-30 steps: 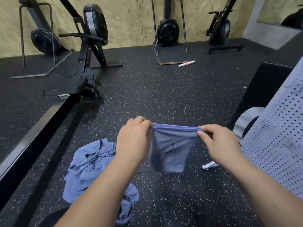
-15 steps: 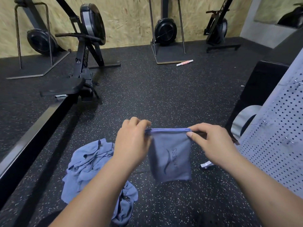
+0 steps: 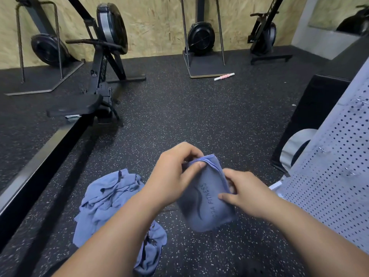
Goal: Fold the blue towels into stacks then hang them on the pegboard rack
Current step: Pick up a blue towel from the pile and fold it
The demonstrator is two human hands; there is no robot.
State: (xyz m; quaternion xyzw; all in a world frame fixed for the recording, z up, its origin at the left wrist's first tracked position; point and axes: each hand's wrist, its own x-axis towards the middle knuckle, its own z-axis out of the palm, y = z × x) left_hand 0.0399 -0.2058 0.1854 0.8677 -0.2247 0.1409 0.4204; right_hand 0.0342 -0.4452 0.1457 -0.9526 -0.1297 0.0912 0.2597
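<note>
Seen from the head camera, a person stands on a speckled gym floor (image 3: pixel 179 116) and holds a folded blue towel (image 3: pixel 207 198) in the air at mid-frame, clear of the floor, with printed lettering running up its front face. The left hand (image 3: pixel 175 176) grips the towel's upper end, thumb laid across the bunched folds at the top and fingers curled behind. The right hand (image 3: pixel 247 194) pinches the right edge about halfway down, thumb on the front face, the other fingers hidden behind the cloth. The towel's long axis runs from the left hand down and toward the person, leaning slightly right, and its lower hem hangs free and a little ragged. The fold looks close to done, though the layers at the top are not yet squared. A heap (image 3: pixel 107 200) of unfolded blue towels lies on the floor just to the left, below the left forearm, so most of the task appears to lie ahead. The grey pegboard (image 3: pixel 335 166) rises at the right edge of the frame, with small metal hooks visible on it; it sits nearer the right hand than the left, so any hanging move would likely carry the towel rightward. Rowing machines (image 3: pixel 103 56) line the plywood wall behind.
</note>
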